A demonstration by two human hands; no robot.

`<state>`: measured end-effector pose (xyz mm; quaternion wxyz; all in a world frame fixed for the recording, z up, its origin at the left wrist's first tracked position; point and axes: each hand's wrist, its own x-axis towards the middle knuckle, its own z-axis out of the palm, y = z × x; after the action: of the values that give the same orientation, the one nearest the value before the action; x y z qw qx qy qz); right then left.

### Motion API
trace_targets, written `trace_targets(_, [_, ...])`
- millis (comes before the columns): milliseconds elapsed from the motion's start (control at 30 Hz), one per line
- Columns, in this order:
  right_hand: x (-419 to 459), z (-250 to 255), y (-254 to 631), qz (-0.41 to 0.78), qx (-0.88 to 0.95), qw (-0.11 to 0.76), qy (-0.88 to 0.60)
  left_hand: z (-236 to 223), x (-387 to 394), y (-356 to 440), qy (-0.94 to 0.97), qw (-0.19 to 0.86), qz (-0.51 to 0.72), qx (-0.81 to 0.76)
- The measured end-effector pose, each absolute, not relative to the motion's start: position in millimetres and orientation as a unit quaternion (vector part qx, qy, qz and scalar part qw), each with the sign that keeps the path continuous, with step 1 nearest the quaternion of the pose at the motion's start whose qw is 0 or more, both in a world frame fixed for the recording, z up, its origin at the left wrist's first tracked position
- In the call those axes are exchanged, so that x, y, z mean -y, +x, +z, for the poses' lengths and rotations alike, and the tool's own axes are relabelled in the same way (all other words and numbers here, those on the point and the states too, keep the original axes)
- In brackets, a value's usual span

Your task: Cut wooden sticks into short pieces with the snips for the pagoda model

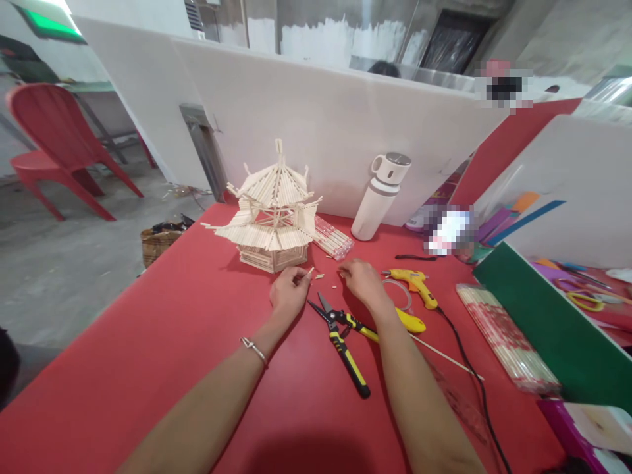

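My left hand (289,289) is closed in a pinch on a short wooden stick piece (311,271), just in front of a pagoda model (279,240) built of pale sticks. To its right, my right hand (364,282) has its fingertips pinched together low over the table; whatever is between them is too small to name. A few cut stick bits (320,276) lie between the hands. Below them rest garden shears (340,329) with yellow and black handles, blades apart. A yellow glue gun (415,283) lies right of my right hand.
Behind stand a white bottle (370,204) and a white partition (296,112). A stick pack (334,238) lies by the model, another pack (508,336) at right beside a green board (557,322). The glue gun's black cord (467,355) crosses the red table (162,316).
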<state>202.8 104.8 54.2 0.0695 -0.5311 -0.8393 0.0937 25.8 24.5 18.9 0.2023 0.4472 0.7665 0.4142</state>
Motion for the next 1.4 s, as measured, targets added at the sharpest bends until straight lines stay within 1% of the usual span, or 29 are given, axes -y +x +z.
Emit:
trace_targets(167, [-103.0, 53.2, 202.4, 0.090, 0.842, 0.050, -0.529, 20.2, -23.4, 26.0, 0.444, 0.207, 0.418, -0.765])
trace_targets(400, [-105.1, 46.7, 192.1, 0.055, 0.838, 0.037, -0.542, 23.5, -23.4, 26.9, 0.435, 0.206, 0.414, -0.772])
trace_targets(700, [-127.1, 50.9, 146.6, 0.003, 0.855, -0.004, -0.518, 17.2, -23.4, 26.3, 0.445, 0.197, 0.439, -0.755])
trace_targets(933, [-119.1, 43.9, 149.5, -0.022, 0.844, 0.004, -0.536, 12.2, -22.0, 26.8, 0.474, 0.173, 0.456, -0.733])
trace_targets(1133, [-122.3, 44.6, 156.7, 0.003, 0.851, -0.003, -0.526, 13.3, -32.0, 23.8, 0.541, 0.135, 0.424, -0.714])
trace_targets(1300, [-122.2, 48.0, 161.5, 0.032, 0.864, 0.008, -0.502, 16.4, -51.7, 22.8, 0.632, 0.119, 0.348, -0.682])
trace_targets(1400, [-124.5, 49.0, 155.9, 0.061, 0.876, 0.024, -0.478, 16.8, -57.7, 22.4, 0.653, 0.117, 0.308, -0.682])
